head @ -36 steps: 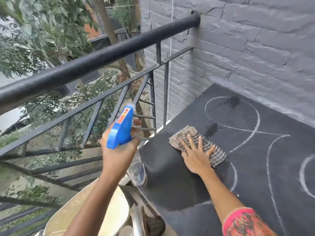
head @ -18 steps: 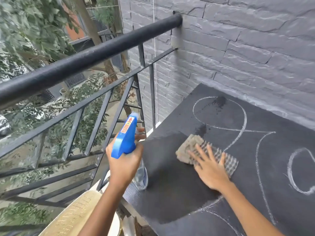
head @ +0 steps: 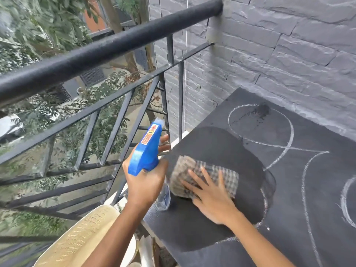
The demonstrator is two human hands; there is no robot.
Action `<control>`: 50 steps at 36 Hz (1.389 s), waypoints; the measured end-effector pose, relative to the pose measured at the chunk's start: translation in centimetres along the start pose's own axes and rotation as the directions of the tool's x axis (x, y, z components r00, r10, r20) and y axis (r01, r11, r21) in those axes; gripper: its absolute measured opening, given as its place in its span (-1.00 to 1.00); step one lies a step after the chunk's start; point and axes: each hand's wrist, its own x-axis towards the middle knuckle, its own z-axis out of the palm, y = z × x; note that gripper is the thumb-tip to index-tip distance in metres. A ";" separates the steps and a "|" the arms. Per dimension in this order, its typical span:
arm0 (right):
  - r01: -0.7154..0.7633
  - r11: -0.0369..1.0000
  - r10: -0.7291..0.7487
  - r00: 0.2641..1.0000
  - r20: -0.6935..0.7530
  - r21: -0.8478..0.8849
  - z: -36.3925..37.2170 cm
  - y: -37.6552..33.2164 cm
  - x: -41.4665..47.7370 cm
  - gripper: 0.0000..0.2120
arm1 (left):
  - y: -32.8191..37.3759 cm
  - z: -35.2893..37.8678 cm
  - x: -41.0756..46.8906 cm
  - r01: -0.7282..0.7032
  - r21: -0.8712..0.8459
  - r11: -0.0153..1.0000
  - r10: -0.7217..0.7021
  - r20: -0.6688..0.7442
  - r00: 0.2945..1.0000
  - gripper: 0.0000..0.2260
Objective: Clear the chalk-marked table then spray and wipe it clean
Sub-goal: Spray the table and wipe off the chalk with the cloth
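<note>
L hand [head: 145, 186] grips spray btl [head: 148, 151] | R hand [head: 212, 198] presses cloth [head: 183, 170] on table [head: 317, 209]

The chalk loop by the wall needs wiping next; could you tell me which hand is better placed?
Right hand: it presses the checked cloth on the table; the left hand grips the spray bottle.

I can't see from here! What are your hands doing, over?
Left hand grips blue spray bottle. Right hand presses checked cloth on table. Chalk lines unwiped; nothing blocking.
</note>
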 end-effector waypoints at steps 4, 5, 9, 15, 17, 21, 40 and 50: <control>-0.191 0.981 0.191 0.982 0.004 0.032 1.5 4.5 -5.8 -0.33 | -0.3 -0.1 0.0 -0.005 0.002 1.000 0.005 0.004 1.000 -0.60; -0.258 0.964 0.258 0.966 0.006 0.064 1.4 5.9 -6.2 -0.35 | -0.3 -0.1 -0.1 -0.010 0.006 1.000 0.010 0.006 1.000 -0.59; -0.513 0.845 0.509 0.858 0.064 0.151 0.0 10.8 -3.2 -0.53 | -0.3 0.0 -0.1 -0.009 0.001 1.000 0.009 0.014 1.000 -0.58; -0.604 0.752 0.592 0.795 0.131 0.264 -3.4 11.9 6.9 -0.52 | -0.3 0.1 0.0 -0.002 0.003 1.000 0.002 0.011 1.000 -0.60; -0.543 0.798 0.527 0.839 0.132 0.261 -3.6 10.0 8.9 -0.51 | -0.3 0.0 0.0 0.006 0.015 1.000 -0.006 0.007 1.000 -0.62; -0.281 0.948 0.275 0.960 0.057 0.152 -2.3 4.9 7.9 -0.53 | 0.1 -0.1 0.0 0.013 0.040 0.999 -0.014 0.014 1.000 -0.63; -0.622 0.713 0.617 0.776 0.131 0.326 -4.1 17.8 8.3 -0.53 | 0.8 7.4 5.9 -0.045 0.053 0.998 0.036 0.163 0.986 -0.61; -0.190 0.960 0.172 0.980 0.101 0.204 -3.2 10.6 8.6 -0.53 | 0.3 10.7 6.2 -0.030 0.088 0.996 0.018 0.130 0.991 -0.72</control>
